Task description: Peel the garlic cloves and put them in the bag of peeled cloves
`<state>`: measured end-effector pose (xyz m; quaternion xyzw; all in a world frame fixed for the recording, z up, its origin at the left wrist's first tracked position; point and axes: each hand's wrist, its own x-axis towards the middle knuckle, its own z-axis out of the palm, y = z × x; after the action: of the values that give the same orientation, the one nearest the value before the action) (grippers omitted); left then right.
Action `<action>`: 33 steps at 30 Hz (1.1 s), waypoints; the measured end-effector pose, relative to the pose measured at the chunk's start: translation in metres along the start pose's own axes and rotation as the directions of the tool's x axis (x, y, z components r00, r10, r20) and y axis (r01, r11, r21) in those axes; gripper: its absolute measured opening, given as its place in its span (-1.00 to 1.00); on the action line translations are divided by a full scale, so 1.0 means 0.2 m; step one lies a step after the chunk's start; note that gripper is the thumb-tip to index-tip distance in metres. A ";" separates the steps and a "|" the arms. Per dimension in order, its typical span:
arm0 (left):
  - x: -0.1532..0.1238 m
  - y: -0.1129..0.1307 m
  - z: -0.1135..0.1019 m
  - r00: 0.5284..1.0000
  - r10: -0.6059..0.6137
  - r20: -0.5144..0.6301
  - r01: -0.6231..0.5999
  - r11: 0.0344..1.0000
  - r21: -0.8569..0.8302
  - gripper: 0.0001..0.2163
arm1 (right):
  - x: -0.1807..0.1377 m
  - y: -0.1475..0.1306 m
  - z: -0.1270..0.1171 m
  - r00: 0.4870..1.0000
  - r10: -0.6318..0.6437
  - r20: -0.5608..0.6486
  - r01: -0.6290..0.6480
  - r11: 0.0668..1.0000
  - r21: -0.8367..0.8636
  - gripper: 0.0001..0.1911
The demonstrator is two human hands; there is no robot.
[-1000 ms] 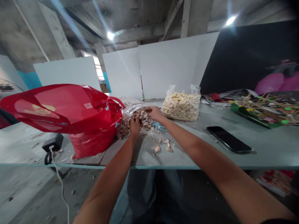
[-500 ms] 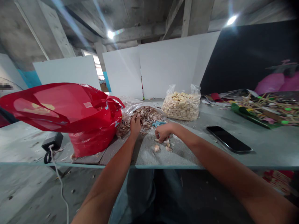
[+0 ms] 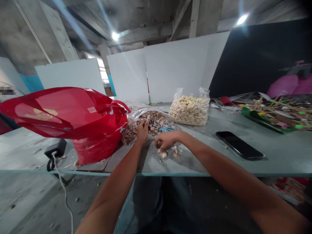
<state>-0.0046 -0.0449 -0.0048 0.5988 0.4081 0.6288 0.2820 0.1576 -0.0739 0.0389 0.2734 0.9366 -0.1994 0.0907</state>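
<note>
My left hand (image 3: 143, 130) is over the near edge of an open clear bag of brownish garlic skins (image 3: 154, 117), its fingers bent together; whatever they hold is too small to make out. To its right, my right hand (image 3: 166, 140) hovers low over the table with thumb and fingers curled into a pinch, and I cannot see what is in it. Just below it lie several loose garlic cloves (image 3: 164, 155). A blue-handled tool (image 3: 167, 129), partly hidden behind my right hand, rests at the edge of the skins.
A clear bag of peeled garlic cloves (image 3: 189, 110) stands behind my right hand. At the left is a large red plastic bag (image 3: 97, 143) beside a black power adapter (image 3: 55, 148). A phone (image 3: 240, 145) lies to the right, with craft sticks (image 3: 280, 112) beyond it.
My right hand has shifted left, uncovering more of the cloves, and a small piece now lies left of them. My left hand has moved slightly right over the skins.
</note>
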 end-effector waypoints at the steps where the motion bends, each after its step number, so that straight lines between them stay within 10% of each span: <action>1: 0.00 0.00 0.00 1.000 -0.002 0.001 0.002 1.000 0.000 -0.65 | 0.01 -0.01 0.01 1.000 -0.016 -0.003 0.016 1.000 0.004 -0.60; 8: 0.00 -0.01 0.00 1.000 0.015 0.025 -0.015 1.000 0.007 -0.62 | 0.01 -0.11 0.04 0.993 0.116 0.036 -0.114 0.991 -0.063 -0.80; 15: 0.00 0.00 0.00 0.997 -0.036 0.067 0.038 0.999 -0.018 -0.63 | 0.03 0.03 -0.03 0.954 0.099 -0.282 -0.047 0.982 0.185 -0.89; 19: -0.01 0.00 0.02 0.979 -0.062 0.195 0.078 0.994 -0.074 -0.64 | 0.08 0.17 -0.07 0.807 0.305 -0.505 0.146 0.727 0.671 -0.86; 23: -0.01 -0.01 0.02 0.963 -0.024 0.269 0.035 0.999 -0.037 -0.58 | 0.10 0.21 -0.02 0.696 0.444 -0.564 0.386 0.431 0.816 -0.73; 33: 0.00 0.01 0.00 0.990 -0.018 0.142 0.005 0.996 0.090 -0.70 | 0.11 0.18 0.06 0.656 0.487 -0.576 0.439 0.375 0.817 -0.67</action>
<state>-0.0034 -0.0462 -0.0034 0.6518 0.4182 0.5638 0.2871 0.1602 -0.0411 0.0112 0.3453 0.5943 -0.5518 -0.4724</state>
